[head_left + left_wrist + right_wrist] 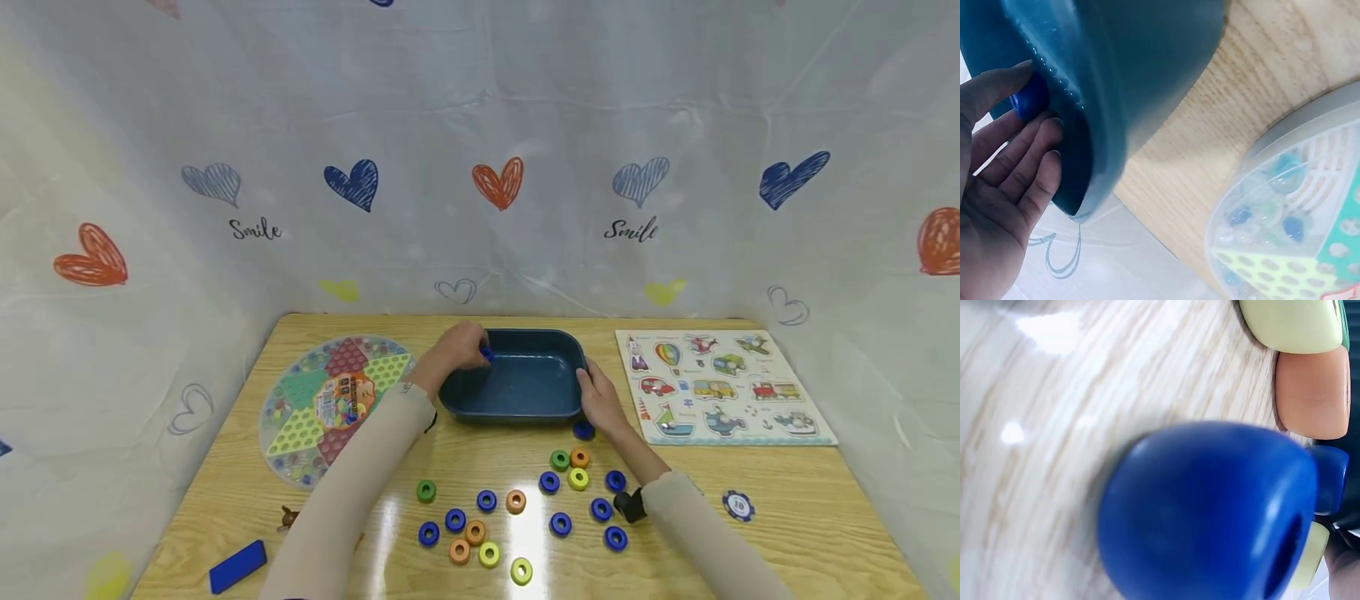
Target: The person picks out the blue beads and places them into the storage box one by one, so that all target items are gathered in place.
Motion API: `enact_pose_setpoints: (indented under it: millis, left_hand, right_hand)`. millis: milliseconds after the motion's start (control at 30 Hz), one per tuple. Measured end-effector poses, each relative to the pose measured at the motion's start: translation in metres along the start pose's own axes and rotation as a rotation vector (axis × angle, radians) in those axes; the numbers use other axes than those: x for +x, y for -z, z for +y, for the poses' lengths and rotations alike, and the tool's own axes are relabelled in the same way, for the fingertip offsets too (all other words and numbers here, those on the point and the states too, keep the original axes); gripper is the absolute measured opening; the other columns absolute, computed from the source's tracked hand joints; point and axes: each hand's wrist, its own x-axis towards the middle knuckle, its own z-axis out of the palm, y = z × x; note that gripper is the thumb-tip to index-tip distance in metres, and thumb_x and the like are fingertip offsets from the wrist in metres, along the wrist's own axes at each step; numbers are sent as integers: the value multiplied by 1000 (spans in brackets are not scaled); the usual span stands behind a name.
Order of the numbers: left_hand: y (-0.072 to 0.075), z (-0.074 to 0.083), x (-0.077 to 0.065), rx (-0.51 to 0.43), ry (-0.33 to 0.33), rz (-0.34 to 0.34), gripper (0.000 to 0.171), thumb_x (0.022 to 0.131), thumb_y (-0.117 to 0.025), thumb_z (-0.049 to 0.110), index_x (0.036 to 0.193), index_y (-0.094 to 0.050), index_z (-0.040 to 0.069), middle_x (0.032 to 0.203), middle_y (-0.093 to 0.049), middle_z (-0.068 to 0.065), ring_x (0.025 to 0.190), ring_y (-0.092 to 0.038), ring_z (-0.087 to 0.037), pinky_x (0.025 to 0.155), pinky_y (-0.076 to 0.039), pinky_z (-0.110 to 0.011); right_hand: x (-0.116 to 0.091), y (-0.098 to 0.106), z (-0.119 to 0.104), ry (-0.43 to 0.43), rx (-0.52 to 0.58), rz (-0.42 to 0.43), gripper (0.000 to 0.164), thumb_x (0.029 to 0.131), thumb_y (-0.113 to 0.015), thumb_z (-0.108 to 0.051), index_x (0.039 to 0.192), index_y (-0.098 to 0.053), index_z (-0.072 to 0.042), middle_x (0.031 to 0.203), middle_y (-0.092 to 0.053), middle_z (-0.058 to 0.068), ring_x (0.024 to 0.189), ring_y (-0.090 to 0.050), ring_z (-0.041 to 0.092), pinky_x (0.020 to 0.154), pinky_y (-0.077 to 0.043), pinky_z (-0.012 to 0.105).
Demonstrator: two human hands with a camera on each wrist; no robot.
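Observation:
My left hand (461, 346) pinches a blue ring (487, 353) between thumb and index finger at the left end of a dark teal basin (525, 416). The left wrist view shows the same blue ring (1030, 99) just inside the basin's wall, the other fingers bent below it. At the basin's right end, my right hand (600, 398) grips the rim with the thumb on the near side. One blue ring (583, 430) lies by the basin's near right corner. The right wrist view is mostly filled by a blue ring (1204, 512), with the hand at its edge.
Several blue, orange, green and yellow rings, among them a yellow ring (521, 571), are scattered before the basin. A round game board (300, 392) lies left, a picture puzzle board (720, 387) right. A poker chip (738, 505) and a blue block (237, 567) lie nearer.

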Motion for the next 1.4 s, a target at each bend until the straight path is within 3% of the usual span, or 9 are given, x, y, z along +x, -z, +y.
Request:
enact_pose_setpoints:
  millis: [300, 467, 867, 1100, 1200, 1400]
  left_hand:
    - [-4, 7, 12, 44, 81, -105, 17, 72, -78, 13, 85, -69, 6, 78, -60, -3, 71, -55, -17, 67, -48, -30]
    - [-11, 10, 14, 101, 109, -122, 15, 73, -78, 13, 80, -65, 8, 75, -59, -2, 68, -54, -17, 62, -47, -30]
    - [-10, 11, 12, 138, 75, -109, 18, 72, -79, 15, 81, -65, 9, 75, -58, 0, 69, -55, -16, 64, -47, -31]
    - [0, 7, -8, 72, -60, -40, 29, 77, -76, 17, 102, -69, 4, 92, -64, -5, 81, -58, -18, 74, -48, -33]
    - [3, 5, -23, 10, -134, 27, 30, 79, -74, 17, 104, -68, 2, 83, -63, -3, 74, -56, -16, 76, -47, -34]
    - [4, 9, -59, -111, -272, 123, 29, 81, -72, 17, 107, -68, 3, 69, -57, 6, 61, -52, -6, 63, -47, -26]
  right_hand:
    - [1, 0, 1, 11, -21, 2, 47, 103, -29, -23, 143, -28, 0, 143, -32, 19, 132, -28, 32, 106, -21, 46]
    - [1, 0, 1, 2, -20, 2, 46, 103, -30, -23, 143, -29, 0, 143, -33, 19, 132, -28, 32, 106, -21, 46]
    - [0, 0, 0, -12, -24, -5, 47, 103, -28, -24, 143, -28, -1, 143, -33, 19, 132, -28, 32, 105, -21, 46]
    - [1, -1, 2, 5, -23, -10, 47, 103, -28, -25, 143, -29, 0, 143, -33, 19, 131, -29, 32, 105, -22, 46]
    - [1, -1, 2, -1, -11, -14, 48, 103, -28, -26, 143, -28, -1, 143, -33, 19, 131, -30, 32, 105, -23, 47]
    - [3, -1, 4, -19, -7, -19, 48, 103, -28, -27, 144, -27, -1, 143, -33, 19, 131, -29, 32, 104, -23, 47]
